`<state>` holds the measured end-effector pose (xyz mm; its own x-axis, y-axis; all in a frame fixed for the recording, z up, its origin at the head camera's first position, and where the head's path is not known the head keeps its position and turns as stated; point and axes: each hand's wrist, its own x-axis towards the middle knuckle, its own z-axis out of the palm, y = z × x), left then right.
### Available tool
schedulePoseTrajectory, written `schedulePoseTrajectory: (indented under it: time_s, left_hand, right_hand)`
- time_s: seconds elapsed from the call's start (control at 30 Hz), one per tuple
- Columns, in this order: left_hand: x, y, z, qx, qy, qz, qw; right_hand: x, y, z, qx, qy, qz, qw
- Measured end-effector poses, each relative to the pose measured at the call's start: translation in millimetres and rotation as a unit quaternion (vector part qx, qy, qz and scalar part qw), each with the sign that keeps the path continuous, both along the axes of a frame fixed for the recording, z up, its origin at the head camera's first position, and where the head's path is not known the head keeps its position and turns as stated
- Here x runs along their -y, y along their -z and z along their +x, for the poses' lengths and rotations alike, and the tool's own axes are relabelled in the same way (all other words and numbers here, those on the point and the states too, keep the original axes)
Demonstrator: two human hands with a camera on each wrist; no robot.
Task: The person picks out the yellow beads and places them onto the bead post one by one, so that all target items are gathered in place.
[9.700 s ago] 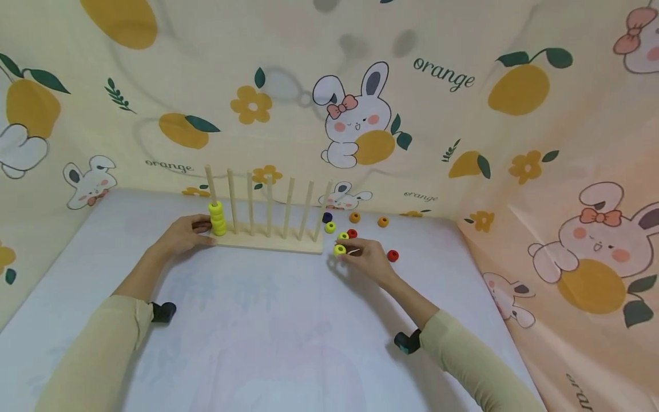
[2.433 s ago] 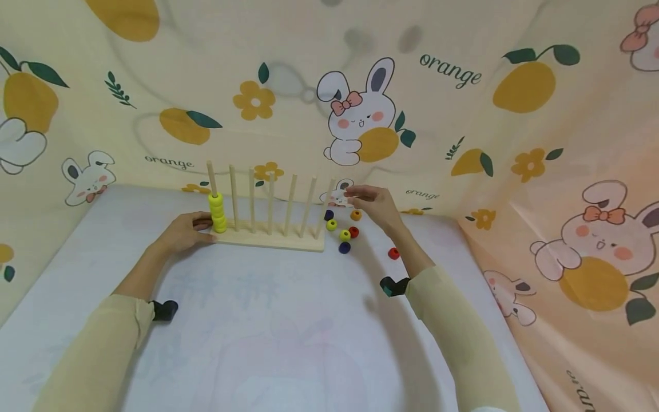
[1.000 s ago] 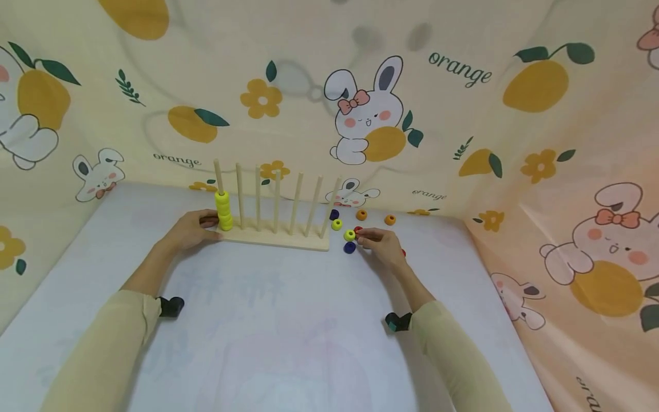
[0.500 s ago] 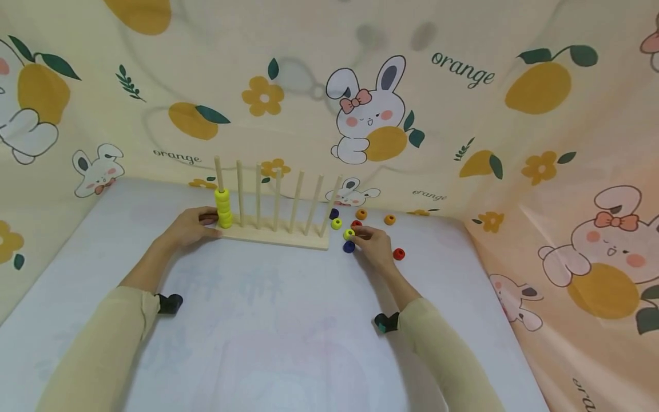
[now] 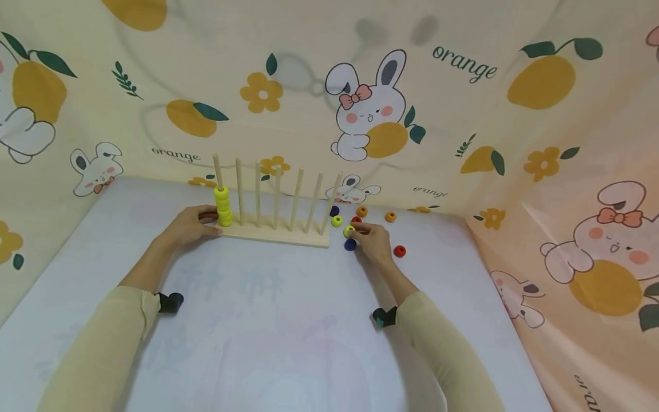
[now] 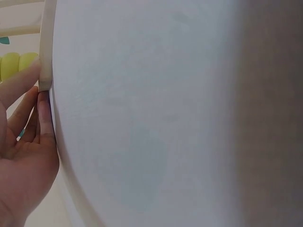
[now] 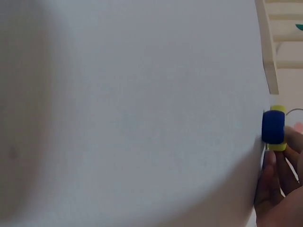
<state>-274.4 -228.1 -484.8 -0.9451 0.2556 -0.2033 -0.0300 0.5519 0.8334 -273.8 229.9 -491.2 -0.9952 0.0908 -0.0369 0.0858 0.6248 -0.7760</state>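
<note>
A wooden peg rack point(image 5: 273, 235) with a row of upright pegs stands toward the back. Its leftmost peg bears a stack of yellow beads point(image 5: 223, 207). My left hand point(image 5: 186, 227) grips the left end of the base; in the left wrist view, fingers point(image 6: 43, 113) lie against the base's end beside the yellow stack. Right of the rack, my right hand point(image 5: 376, 243) pinches a yellow bead point(image 5: 348, 230) between thumb and fingertips, low at the table. Just in front of that is a dark blue bead point(image 5: 350, 245), which partly covers the yellow one in the right wrist view.
Behind the right hand lie another yellow bead point(image 5: 337, 221), a dark bead point(image 5: 334, 211), a red bead point(image 5: 356, 220) and two orange beads point(image 5: 390, 217). Another red bead point(image 5: 399, 251) lies right of the hand. A printed cloth point(image 5: 298, 131) rises behind the table.
Since the oldest frame, the yellow stack has grown taller. Over the last second my right hand has shifted from beside the red bead to the yellow bead. The left hand stays on the rack.
</note>
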Motion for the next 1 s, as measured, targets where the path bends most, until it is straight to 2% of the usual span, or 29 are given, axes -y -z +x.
schedulePoseTrajectory:
  time_s: [0.17, 0.37, 0.53, 0.63, 0.77, 0.87, 1.0]
  left_hand:
    - [-0.4, 1.5, -1.3, -0.004, -0.001, -0.008, 1.0]
    - [-1.5, 2.6, -3.4, 0.0, -0.006, -0.018, 0.9998]
    - [-0.8, 4.3, -4.3, 0.005, -0.009, -0.008, 0.9999]
    - [-0.5, 4.8, -4.6, 0.008, -0.01, 0.0, 0.9999]
    - [-0.1, 5.7, -4.0, 0.011, -0.009, 0.006, 0.9999]
    - [0.2, 5.7, -3.3, 0.012, -0.008, 0.005, 0.9999]
    - [-0.5, 3.4, -2.1, 0.008, -0.006, -0.007, 0.9999]
  right_hand:
    - [-3.0, -4.5, -1.1, -0.02, -0.009, 0.002, 0.9997]
    - [-5.1, -17.8, -1.8, -0.035, -0.021, -0.051, 0.9978]
    - [-6.7, -30.8, -4.3, -0.064, -0.042, -0.034, 0.9965]
    - [-9.3, -36.7, -7.8, -0.083, -0.059, -0.048, 0.9936]
    - [-12.1, -45.8, -11.5, -0.085, -0.079, -0.075, 0.9904]
    - [-11.9, -56.4, -13.2, -0.08, -0.091, -0.077, 0.9896]
    - [-9.9, -73.2, -17.0, -0.097, -0.102, -0.081, 0.9867]
